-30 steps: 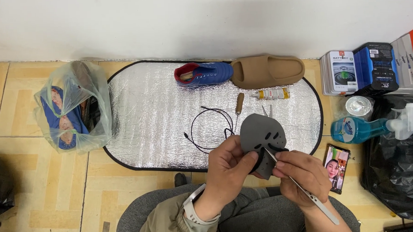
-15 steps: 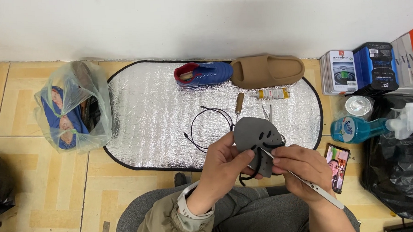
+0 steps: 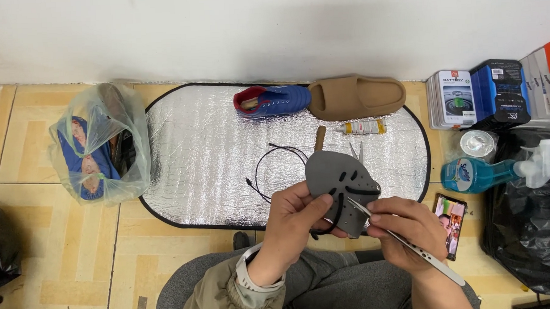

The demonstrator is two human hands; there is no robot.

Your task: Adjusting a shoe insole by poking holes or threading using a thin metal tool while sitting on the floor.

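Observation:
My left hand grips a flat grey shoe piece with slots and holes, held up over my lap. A black cord threads through it and loops under my thumb. My right hand holds a long metal tweezer whose tip touches the grey piece near a slot. More black cord lies coiled on the silver mat beyond.
A silver oval mat covers the tiled floor. On it lie a blue shoe, a tan slipper, a glue tube and scissors. A plastic bag sits left. Boxes, a blue spray bottle, a phone and a black bag are right.
The grey piece has tilted and shifted slightly right in my left hand. My right hand has brought the tweezer tip up to a slot.

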